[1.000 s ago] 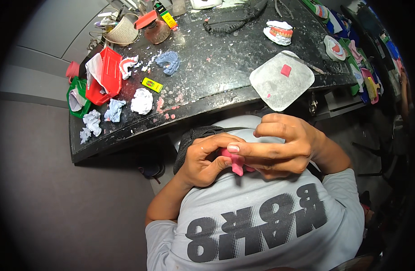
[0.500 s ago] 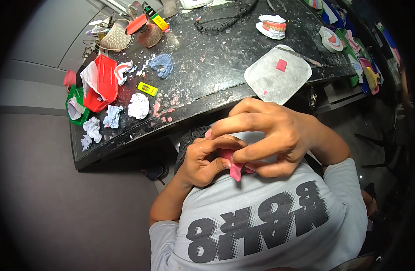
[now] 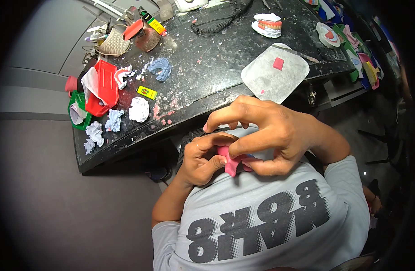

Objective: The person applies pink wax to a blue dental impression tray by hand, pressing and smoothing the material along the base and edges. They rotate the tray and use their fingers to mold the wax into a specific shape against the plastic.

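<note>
Beside the black counter's near edge [image 3: 194,105], the curled left hand [image 3: 198,161] and half-spread right hand [image 3: 279,133] pinch a doughy pink lump [image 3: 231,166].

Table [image 3: 196,74]: black top, scuffed, scattered with white crumbs; pink spots toward the front edge.

Left end: open red box [image 3: 109,85] beside a green box [image 3: 86,118]; crumpled white paper [image 3: 95,133], crumpled pale-blue paper [image 3: 114,121] and white paper ball [image 3: 139,109] along the front. Behind these: yellow lighter [image 3: 147,92], blue-grey horseshoe-shaped dental mould [image 3: 160,69], white dental cast with pink rim [image 3: 121,77]. Farther back: red-topped jar [image 3: 148,39], coiled black cable [image 3: 216,26].

Right: pale rounded-square sheet [image 3: 257,77], near corner at the front edge; plaster-mounted denture set [image 3: 267,25] behind it; white cast with pink centre [image 3: 328,35] near the right end.
</note>
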Demonstrator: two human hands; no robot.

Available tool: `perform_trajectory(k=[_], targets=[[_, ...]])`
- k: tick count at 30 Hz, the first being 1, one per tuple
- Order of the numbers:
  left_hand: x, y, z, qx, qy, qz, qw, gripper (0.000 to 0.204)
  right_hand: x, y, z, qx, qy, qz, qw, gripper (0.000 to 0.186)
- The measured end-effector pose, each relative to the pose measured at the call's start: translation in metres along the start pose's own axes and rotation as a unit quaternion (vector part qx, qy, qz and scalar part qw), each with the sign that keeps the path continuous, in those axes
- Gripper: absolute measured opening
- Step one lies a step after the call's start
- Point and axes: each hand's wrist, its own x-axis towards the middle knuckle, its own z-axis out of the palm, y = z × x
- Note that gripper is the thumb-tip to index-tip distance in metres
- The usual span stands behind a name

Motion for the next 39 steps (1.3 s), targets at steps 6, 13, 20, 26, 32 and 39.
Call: perform_trajectory(k=[6,13,20,26,32,39], targets=[[-0.002,-0.007,-0.004,0.039,0.017,0.031,0.999,0.039,-0.003,-0.010,0.005,-0.008,0.052,0.055,0.997,0.020],[0.008,-0.002,0.002,0.166,0.120,0.218,0.954,0.037,-0.016,-0.028,0.003,-0.128,0.084,0.077,0.985,0.042],[0.008,-0.003,0.006,0.136,0.140,0.227,0.954,0.035,-0.015,-0.029,0.007,-0.113,0.058,0.070,0.989,0.053],[0.012,-0.005,0.005,0.129,0.114,0.289,0.942,0.029,-0.017,-0.021,0.014,-0.183,0.081,0.016,0.980,0.055],[0.010,-0.003,0.005,0.157,0.115,0.288,0.938,0.035,-0.016,-0.012,0.023,-0.277,0.107,-0.043,0.954,0.058],[0.007,-0.007,0.003,0.136,0.109,0.277,0.945,0.030,-0.014,-0.012,0.023,-0.297,0.101,-0.046,0.948,0.055]])
